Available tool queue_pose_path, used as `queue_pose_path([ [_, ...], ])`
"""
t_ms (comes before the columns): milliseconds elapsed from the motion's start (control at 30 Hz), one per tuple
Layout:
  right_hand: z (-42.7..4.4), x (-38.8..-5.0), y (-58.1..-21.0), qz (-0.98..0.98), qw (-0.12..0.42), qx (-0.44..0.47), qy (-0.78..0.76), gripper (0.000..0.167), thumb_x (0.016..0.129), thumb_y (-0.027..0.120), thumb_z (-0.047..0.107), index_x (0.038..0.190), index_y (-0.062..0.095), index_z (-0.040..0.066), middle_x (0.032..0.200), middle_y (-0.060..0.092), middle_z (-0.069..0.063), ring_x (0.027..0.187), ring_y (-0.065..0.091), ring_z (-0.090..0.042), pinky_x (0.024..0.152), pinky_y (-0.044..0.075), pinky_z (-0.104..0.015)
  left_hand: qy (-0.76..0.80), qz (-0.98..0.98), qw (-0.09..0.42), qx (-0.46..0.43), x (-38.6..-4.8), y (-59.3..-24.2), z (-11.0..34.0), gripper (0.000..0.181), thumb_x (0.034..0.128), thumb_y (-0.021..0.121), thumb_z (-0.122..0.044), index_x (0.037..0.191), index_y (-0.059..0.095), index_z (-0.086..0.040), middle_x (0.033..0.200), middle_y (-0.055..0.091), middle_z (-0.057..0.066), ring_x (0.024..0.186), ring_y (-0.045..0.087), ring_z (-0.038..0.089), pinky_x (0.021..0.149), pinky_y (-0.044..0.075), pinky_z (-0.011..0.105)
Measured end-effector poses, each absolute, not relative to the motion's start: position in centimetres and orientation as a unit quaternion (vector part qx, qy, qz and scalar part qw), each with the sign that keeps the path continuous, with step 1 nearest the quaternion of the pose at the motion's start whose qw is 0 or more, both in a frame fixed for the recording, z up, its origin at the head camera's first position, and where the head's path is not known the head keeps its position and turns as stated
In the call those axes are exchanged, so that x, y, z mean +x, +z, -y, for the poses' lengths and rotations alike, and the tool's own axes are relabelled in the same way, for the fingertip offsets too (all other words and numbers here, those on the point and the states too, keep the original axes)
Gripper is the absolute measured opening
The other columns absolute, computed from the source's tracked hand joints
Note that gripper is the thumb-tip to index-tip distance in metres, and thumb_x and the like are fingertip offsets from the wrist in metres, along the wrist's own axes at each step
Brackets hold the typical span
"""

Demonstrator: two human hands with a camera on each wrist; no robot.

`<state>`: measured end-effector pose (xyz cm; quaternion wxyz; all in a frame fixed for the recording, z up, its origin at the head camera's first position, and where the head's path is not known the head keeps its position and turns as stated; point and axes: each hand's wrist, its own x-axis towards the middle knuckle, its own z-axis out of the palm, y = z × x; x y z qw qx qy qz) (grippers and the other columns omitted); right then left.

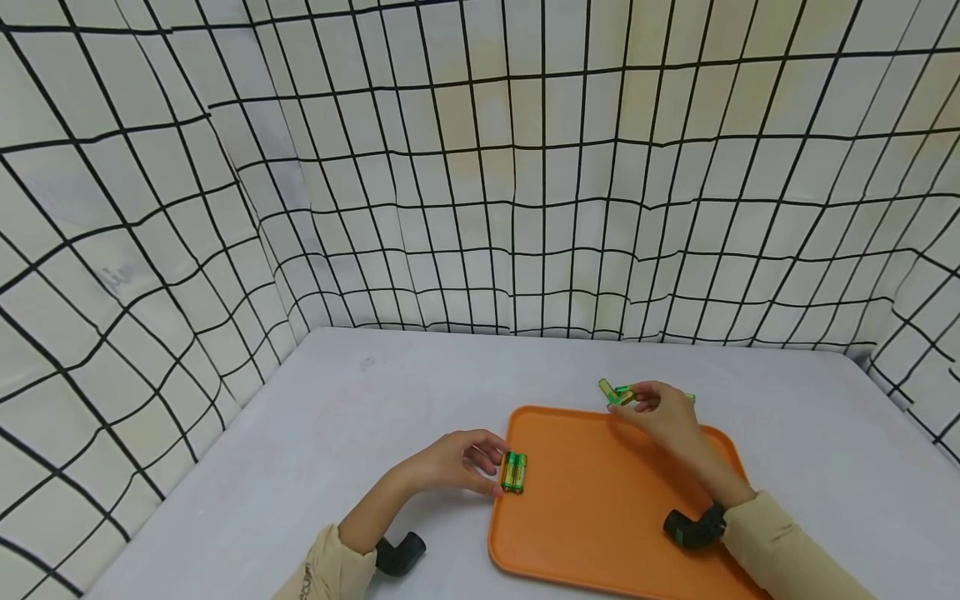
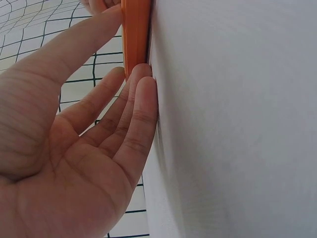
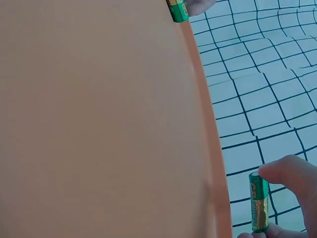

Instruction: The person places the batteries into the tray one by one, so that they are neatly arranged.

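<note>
An orange tray (image 1: 585, 500) lies on the white table. Two green and gold batteries (image 1: 514, 472) sit side by side at its left rim, and one shows in the right wrist view as a battery (image 3: 177, 10). My left hand (image 1: 471, 462) is at that rim, its fingers (image 2: 141, 109) loosely extended against the tray's edge. Beyond the tray's far rim, my right hand (image 1: 666, 410) pinches a battery (image 3: 259, 203) between thumb and fingers. More loose batteries (image 1: 607, 389) lie around it on the table, partly hidden by the hand.
Black wrist cameras (image 1: 401, 553) sit at both wrists, the right one above the tray. A white wall with a black grid (image 1: 480, 208) rises behind the table (image 1: 360, 392) and along its sides.
</note>
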<state>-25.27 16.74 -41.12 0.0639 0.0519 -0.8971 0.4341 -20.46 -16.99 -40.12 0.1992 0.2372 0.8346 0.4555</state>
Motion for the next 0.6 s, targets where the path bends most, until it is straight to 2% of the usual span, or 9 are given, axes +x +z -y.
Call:
queue_pose_path([
  [167,-16.4,-24.7,-40.9,0.892,0.062,0.064,0.443,0.052,0.081,0.080,0.026,0.117,0.062,-0.007,0.102,0.065,-0.017,0.085,0.062,-0.020,0.070,0.050,-0.026,0.455,-0.836,0.198,0.235,-20.3,-40.0,17.0,0.049,0.0793,0.082,-0.011,0.123,0.061,-0.004,0.105,0.062,0.005,0.096,0.061,0.018,0.079,0.050,0.020],
  [367,-15.6,-23.8,-40.2,0.890,0.047,0.076,0.447,0.048,0.081,0.080,0.022,0.113,0.063,-0.008,0.090,0.068,-0.011,0.081,0.063,-0.018,0.069,0.050,-0.025,0.454,-0.836,0.197,0.237,-20.3,-39.9,17.1,0.049,0.0792,0.082,-0.011,0.123,0.061,-0.004,0.105,0.062,0.004,0.095,0.061,0.017,0.079,0.050,0.020],
  [600,-14.9,-23.0,-40.0,0.883,0.034,0.099,0.457,0.049,0.078,0.083,0.019,0.113,0.063,-0.009,0.091,0.067,-0.011,0.081,0.062,-0.016,0.069,0.052,-0.022,0.459,-0.832,0.199,0.239,-20.4,-40.1,17.0,0.049,0.0788,0.082,-0.011,0.123,0.061,-0.003,0.104,0.061,0.003,0.095,0.061,0.017,0.079,0.051,0.020],
])
